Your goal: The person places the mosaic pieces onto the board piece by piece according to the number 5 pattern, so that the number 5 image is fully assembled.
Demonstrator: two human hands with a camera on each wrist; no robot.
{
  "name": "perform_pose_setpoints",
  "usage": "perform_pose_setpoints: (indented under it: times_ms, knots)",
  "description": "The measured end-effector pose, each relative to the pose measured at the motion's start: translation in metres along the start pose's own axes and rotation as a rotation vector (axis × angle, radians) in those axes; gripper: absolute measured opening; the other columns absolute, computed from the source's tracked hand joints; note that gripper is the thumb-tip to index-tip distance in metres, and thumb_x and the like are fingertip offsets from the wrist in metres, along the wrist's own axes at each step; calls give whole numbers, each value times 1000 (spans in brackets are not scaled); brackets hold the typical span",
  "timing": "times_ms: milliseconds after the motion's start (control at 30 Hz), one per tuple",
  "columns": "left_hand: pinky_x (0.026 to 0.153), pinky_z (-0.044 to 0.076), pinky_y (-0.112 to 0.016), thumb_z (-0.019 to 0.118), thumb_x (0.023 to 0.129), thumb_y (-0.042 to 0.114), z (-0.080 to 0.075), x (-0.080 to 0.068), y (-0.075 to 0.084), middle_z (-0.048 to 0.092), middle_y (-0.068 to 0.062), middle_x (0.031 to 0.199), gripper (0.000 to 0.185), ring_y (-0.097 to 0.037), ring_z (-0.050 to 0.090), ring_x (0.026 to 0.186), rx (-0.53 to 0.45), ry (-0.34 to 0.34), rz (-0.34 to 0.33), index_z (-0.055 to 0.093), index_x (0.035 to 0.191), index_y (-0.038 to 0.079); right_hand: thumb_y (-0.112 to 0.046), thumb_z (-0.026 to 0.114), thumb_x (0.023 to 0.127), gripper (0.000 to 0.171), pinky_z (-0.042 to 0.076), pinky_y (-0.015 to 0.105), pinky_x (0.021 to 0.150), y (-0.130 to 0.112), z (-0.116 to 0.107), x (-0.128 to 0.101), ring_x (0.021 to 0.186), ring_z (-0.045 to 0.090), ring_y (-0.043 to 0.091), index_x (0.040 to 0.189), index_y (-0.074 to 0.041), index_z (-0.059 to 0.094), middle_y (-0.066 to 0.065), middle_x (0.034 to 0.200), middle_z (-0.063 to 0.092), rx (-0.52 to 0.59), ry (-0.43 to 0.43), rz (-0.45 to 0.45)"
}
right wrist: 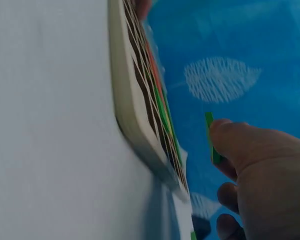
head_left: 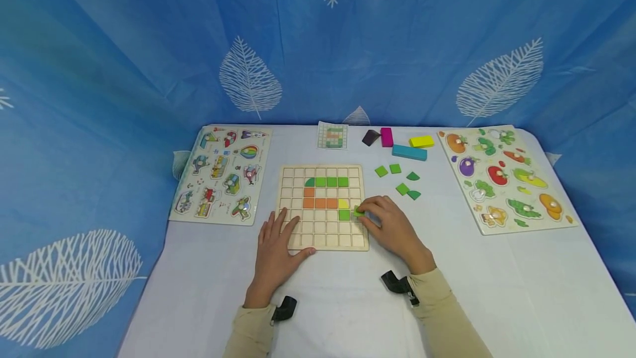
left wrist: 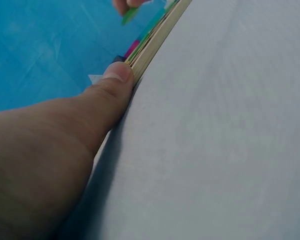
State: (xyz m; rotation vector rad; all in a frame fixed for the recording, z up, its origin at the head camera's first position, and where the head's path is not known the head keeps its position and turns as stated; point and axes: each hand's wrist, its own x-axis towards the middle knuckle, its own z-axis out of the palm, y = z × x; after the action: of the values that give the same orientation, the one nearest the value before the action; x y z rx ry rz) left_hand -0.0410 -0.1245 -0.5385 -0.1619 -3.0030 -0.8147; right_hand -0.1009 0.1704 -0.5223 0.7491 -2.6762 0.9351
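Your spread left hand (head_left: 274, 254) touches the part-filled wooden grid board (head_left: 325, 241); right hand (head_left: 392, 228) pinches a square green tile (head_left: 357, 211); five green pieces (head_left: 402, 189) lie unplaced.

Over on the left of the table (head_left: 502, 286), spread with white cloth, I see a vehicle puzzle board (head_left: 223, 200); away on the right lies a vegetable puzzle board (head_left: 504, 195), set at a slant. Near the back edge, a dark block (head_left: 370, 137) sits just beside a magenta block (head_left: 387, 137), with a blue block (head_left: 409, 152) and yellow block (head_left: 422, 141) close by. Behind hangs a blue curtain (head_left: 348, 59) patterned with white leaves.
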Motion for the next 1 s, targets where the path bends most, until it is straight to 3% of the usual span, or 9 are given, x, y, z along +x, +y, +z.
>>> perform_pose_setpoints:
  times_ms: [167,400,1000]
  knots:
    - [126,17,-59,80,78,62,1,0,-1,32,-12,166,88,-39,17,158,5,8,5,53,149,16,-19,79,91,10,54,32,81,-13,11,0,96,61,15,101,-19,77,-3,109,70,-7,-90,-95]
    - [126,17,-58,79,78,63,3,0,-2,32,-11,166,88,-39,17,157,12,15,8,53,149,17,-20,80,89,7,51,30,76,-23,16,0,90,60,13,96,-20,79,-4,105,71,-33,-120,-148]
    - [126,18,-58,81,77,61,2,0,-2,33,-11,166,88,-39,18,157,5,23,2,54,148,17,-24,77,93,5,48,30,73,-19,22,-2,84,56,12,95,-20,78,-6,103,70,-75,-128,-119]
